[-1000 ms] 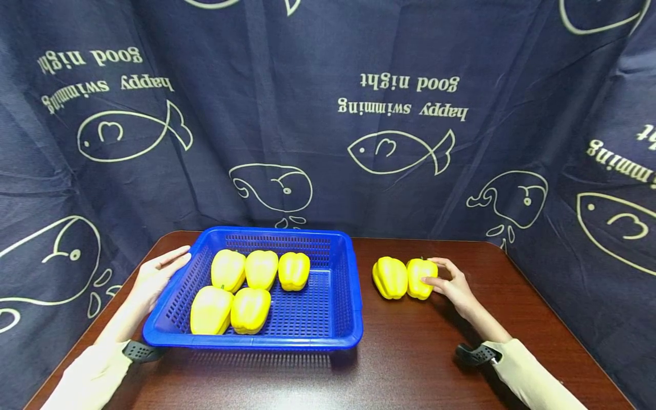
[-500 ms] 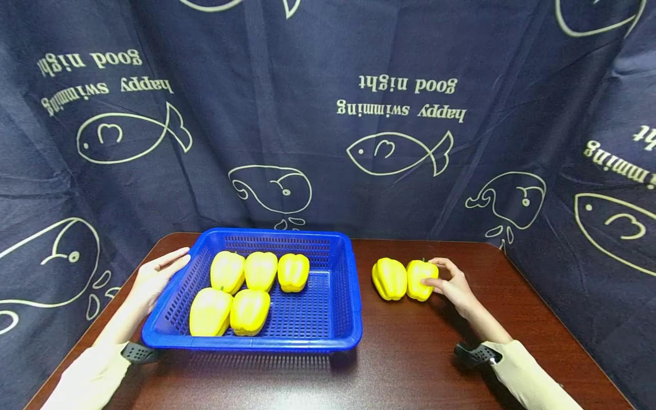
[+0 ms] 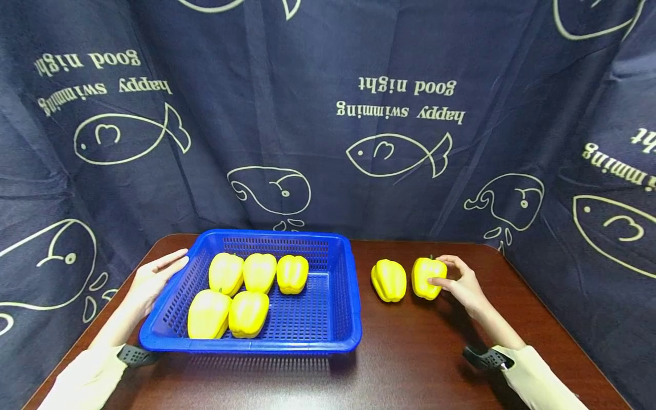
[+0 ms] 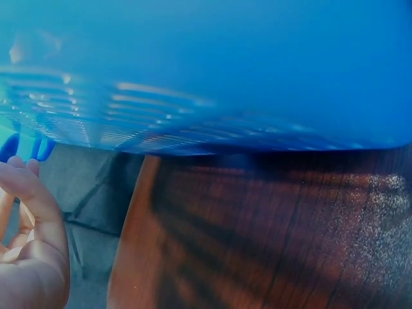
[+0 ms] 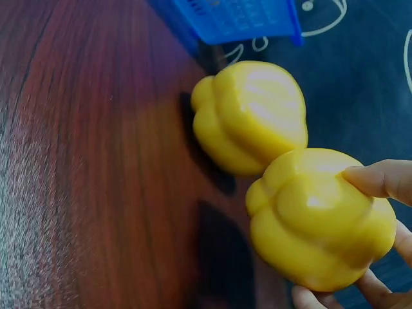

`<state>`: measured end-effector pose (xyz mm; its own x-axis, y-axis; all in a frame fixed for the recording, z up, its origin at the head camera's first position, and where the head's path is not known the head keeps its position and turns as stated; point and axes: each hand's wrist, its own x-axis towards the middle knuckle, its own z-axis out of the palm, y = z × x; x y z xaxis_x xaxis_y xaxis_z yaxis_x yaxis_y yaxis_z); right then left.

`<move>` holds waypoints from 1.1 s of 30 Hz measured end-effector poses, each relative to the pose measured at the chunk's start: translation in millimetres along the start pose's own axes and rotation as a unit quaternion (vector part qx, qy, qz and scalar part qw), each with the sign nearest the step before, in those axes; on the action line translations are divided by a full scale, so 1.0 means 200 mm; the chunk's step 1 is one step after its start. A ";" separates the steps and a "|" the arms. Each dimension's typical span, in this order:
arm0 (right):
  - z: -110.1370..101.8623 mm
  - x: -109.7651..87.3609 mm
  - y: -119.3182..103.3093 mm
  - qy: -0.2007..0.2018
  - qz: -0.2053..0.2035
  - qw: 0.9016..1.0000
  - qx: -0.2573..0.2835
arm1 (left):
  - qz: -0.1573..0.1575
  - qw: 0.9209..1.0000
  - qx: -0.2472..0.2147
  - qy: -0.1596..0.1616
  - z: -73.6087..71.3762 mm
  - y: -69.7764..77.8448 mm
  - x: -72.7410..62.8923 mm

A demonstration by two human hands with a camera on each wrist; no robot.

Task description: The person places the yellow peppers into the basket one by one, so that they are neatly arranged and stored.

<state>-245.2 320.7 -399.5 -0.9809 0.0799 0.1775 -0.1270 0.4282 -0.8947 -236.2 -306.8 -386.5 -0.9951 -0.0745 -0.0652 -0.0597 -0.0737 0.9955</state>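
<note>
My right hand [image 3: 463,285] pinches a yellow bell pepper [image 3: 424,279] between thumb and fingers, on the right side of the table. In the right wrist view the thumb lies on top of this pepper [image 5: 315,219], the other fingers partly behind it. A second yellow bell pepper [image 3: 389,280] lies just to its left, with a small gap between them in the head view. At the left, my left hand [image 3: 151,282] rests against the outer left side of a blue plastic basket [image 3: 251,345], its fingertips by the rim. Several yellow bell peppers [image 3: 260,272] sit inside the basket.
The dark brown table [image 3: 410,364] ends at a blue curtain [image 3: 328,114] printed with fish and whales. The basket's bare mesh floor [image 3: 302,307] shows at its right. Both wrists wear black straps [image 3: 489,359].
My right hand has moved the gripped bell pepper a little to the right, away from the one beside it. The left hand and basket stay nearly in place.
</note>
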 end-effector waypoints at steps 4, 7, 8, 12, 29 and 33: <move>0.00 -0.02 -0.05 0.009 -0.022 1.000 -0.004 | -0.005 1.000 0.003 0.000 0.00 -0.01 -0.01; 0.02 -0.03 -0.10 0.013 -0.032 0.999 -0.002 | -0.005 1.000 0.016 0.005 -0.01 -0.01 -0.01; 0.02 -0.03 -0.12 0.015 -0.037 0.999 -0.001 | -0.005 1.000 0.022 0.008 -0.01 -0.02 -0.01; 0.05 -0.05 -0.19 0.029 -0.059 0.998 0.002 | -0.007 0.999 0.034 0.013 -0.02 -0.02 -0.01; 0.23 -0.13 -0.54 -0.025 -0.107 0.992 0.061 | -0.002 0.999 0.045 0.010 -0.01 -0.01 0.01; 0.30 -0.14 -0.60 -0.054 -0.106 0.991 0.067 | -0.005 0.999 0.044 0.012 -0.01 -0.02 0.01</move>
<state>-211.7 212.6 -321.9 -0.9395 -0.0986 0.3281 -0.3424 0.3020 -0.8897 -237.5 -308.2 -390.5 -0.9923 -0.0986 -0.0752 -0.0770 0.0139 0.9969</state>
